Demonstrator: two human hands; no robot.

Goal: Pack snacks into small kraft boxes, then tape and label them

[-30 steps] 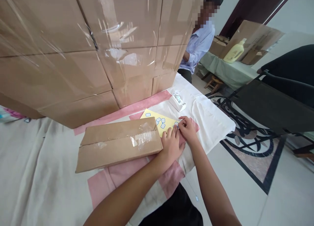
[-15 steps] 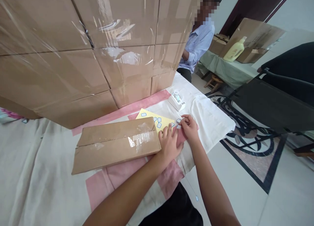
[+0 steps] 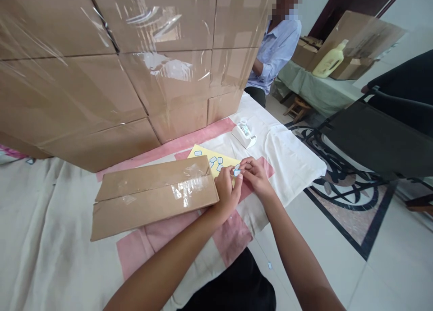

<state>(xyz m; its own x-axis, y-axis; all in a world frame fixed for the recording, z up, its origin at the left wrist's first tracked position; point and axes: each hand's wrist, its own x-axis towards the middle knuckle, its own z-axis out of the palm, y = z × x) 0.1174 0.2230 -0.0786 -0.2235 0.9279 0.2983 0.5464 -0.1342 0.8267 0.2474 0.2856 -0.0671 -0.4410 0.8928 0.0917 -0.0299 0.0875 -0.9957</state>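
Note:
Small white labels with blue borders [image 3: 237,172] are between the fingertips of my two hands. My right hand [image 3: 257,179] pinches at them from the right. Curled beside the cardboard box, my left hand [image 3: 227,189] has its thumb and forefinger closed at the same labels. Exactly which fingers grip each label is partly hidden. Several more such labels lie on a yellow sheet [image 3: 202,149], which runs partly behind the box and my left hand. The flat, taped cardboard box [image 3: 152,200] lies left of my hands.
Large wrapped cartons [image 3: 172,85] are stacked behind the box. A white tape dispenser [image 3: 244,134] stands beyond my hands on the cloth-covered table [image 3: 294,160]. A person in a blue shirt [image 3: 279,45] is behind the stack. A dark chair [image 3: 368,135] is at right.
My left hand has lifted off the yellow sheet and curled its fingers in. My right hand has moved left with the labels, and the two hands now meet.

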